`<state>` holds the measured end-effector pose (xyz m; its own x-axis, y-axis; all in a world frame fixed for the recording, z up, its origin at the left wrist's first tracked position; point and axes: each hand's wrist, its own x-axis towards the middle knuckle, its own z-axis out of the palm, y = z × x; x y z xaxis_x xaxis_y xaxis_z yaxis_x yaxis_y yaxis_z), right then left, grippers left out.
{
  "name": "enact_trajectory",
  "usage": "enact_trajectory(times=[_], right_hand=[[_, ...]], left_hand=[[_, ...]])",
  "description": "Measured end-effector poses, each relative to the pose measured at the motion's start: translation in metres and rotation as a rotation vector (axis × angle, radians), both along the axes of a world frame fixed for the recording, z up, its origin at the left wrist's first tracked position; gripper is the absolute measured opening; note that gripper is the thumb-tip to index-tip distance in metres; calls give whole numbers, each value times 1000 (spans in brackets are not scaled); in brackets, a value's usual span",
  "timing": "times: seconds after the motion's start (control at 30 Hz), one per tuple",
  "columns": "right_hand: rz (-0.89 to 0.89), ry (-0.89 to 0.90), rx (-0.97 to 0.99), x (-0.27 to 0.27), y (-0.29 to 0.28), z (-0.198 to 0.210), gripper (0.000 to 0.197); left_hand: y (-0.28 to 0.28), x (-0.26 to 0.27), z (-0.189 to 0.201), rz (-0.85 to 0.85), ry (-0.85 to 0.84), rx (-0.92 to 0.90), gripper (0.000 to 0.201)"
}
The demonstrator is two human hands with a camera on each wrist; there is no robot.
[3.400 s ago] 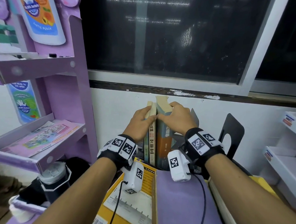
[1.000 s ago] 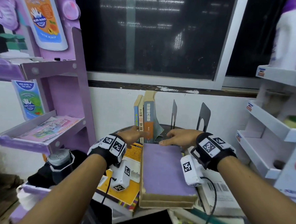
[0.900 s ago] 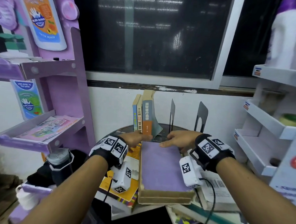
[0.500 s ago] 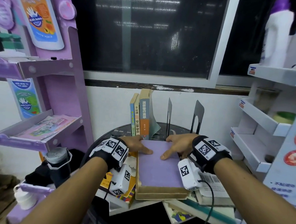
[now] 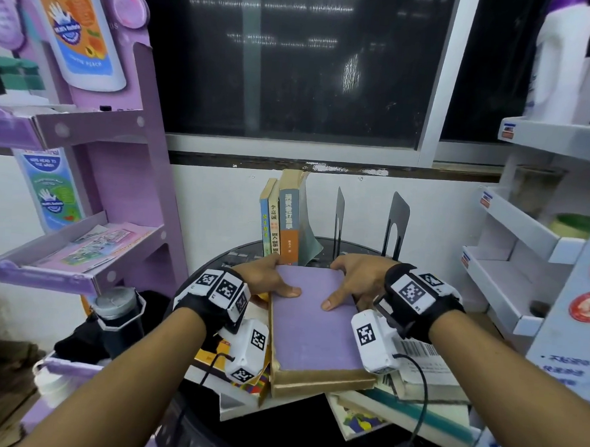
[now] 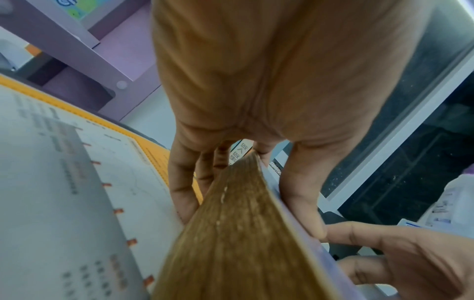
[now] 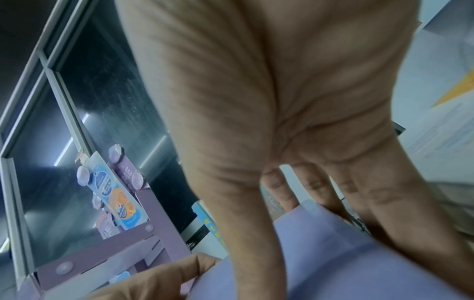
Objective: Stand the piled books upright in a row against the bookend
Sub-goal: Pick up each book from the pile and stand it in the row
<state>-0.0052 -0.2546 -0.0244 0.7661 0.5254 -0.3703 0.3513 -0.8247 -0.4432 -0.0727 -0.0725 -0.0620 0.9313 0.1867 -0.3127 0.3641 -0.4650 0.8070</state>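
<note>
Behind the round table [image 5: 319, 248], both hands (left hand [image 5: 263, 276], right hand [image 5: 355, 277]) now grasp the purple book [image 5: 315, 323], thumbs on top.

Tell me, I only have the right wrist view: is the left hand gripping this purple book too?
Observer: Yes. The left hand holds the purple book at its left edge, thumb on the cover, fingers along the page edge.
Operator: How many books are standing?
Observer: Three upright books at the back of the table.
Operator: And the bookends?
Observer: Two black bookends stand to their right, apart from them; the purple book lies flat on the pile.
</note>
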Motion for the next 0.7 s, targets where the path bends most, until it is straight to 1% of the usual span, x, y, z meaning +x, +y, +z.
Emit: enact_trajectory(times=[0.07,0.13,0.2,0.27,0.37,0.5,0.6,0.7], right_hand=[[-23,-4,41,-1,0,2,83],[-55,-7,104,-2,-1,5,85],[-73,-39,158,-1,-1,8,91],[-87,-81,198,-2,0,14,92],[-131,-148,284,-5,0,24,88],[-147,-256,397,-5,-2,36,88],[-168,-312,535,-4,-1,41,82],[-184,-401,646,-4,2,42,83]], left_hand=[[1,0,2,16,-37,-17,56],[1,1,7,22,-87,14,57],[1,2,15,21,-132,49,63],[1,3,23,25,-180,60,69],[3,4,36,38,-277,39,66],[5,4,53,70,-409,97,65],[4,4,67,92,-553,122,63],[5,2,77,95,-681,182,59]])
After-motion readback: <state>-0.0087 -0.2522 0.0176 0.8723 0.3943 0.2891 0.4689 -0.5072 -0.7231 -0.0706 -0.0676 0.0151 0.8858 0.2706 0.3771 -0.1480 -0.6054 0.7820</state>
